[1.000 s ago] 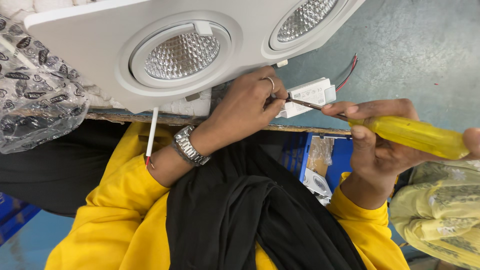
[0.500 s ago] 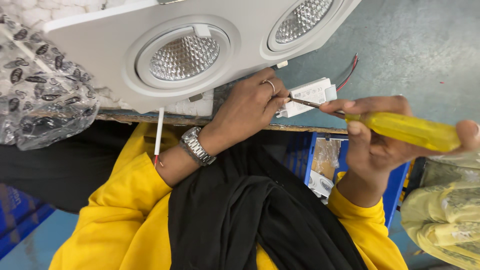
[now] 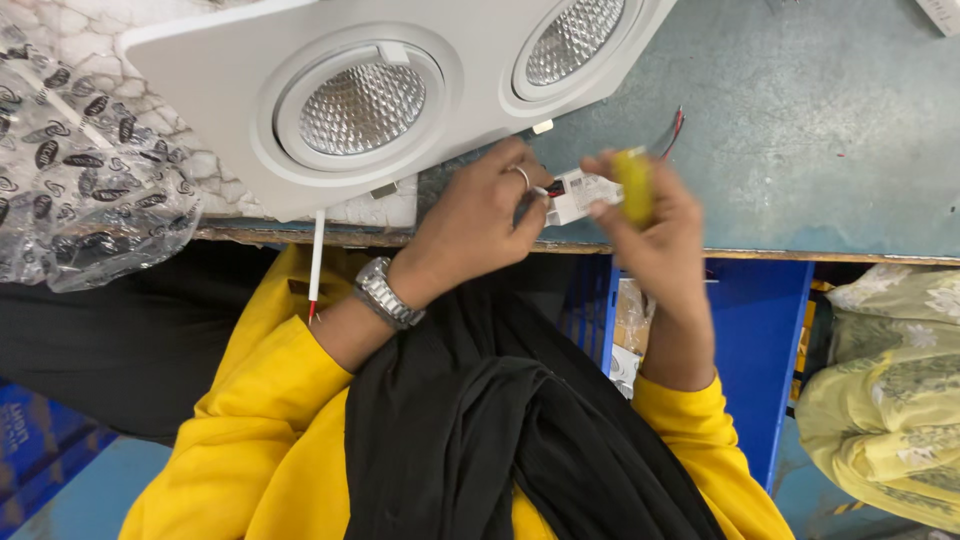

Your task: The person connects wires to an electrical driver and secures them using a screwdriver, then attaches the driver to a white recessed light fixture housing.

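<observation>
Right now the left hand (image 3: 480, 215) pinches a small white driver box (image 3: 582, 194) at the table's (image 3: 800, 150) near edge. At its three o'clock, touching it, the right hand (image 3: 655, 225) is clenched around a yellow screwdriver handle (image 3: 634, 186). At ten o'clock lies a white twin-lamp fixture (image 3: 250, 70), red and black wires (image 3: 672, 128) trailing at one o'clock

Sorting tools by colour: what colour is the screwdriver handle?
Yellow. The screwdriver handle shows in the head view, gripped in the right hand.

Grey-green worktable (image 3: 820, 150), blue crate (image 3: 755, 340) beneath, blue floor (image 3: 90, 490).
</observation>
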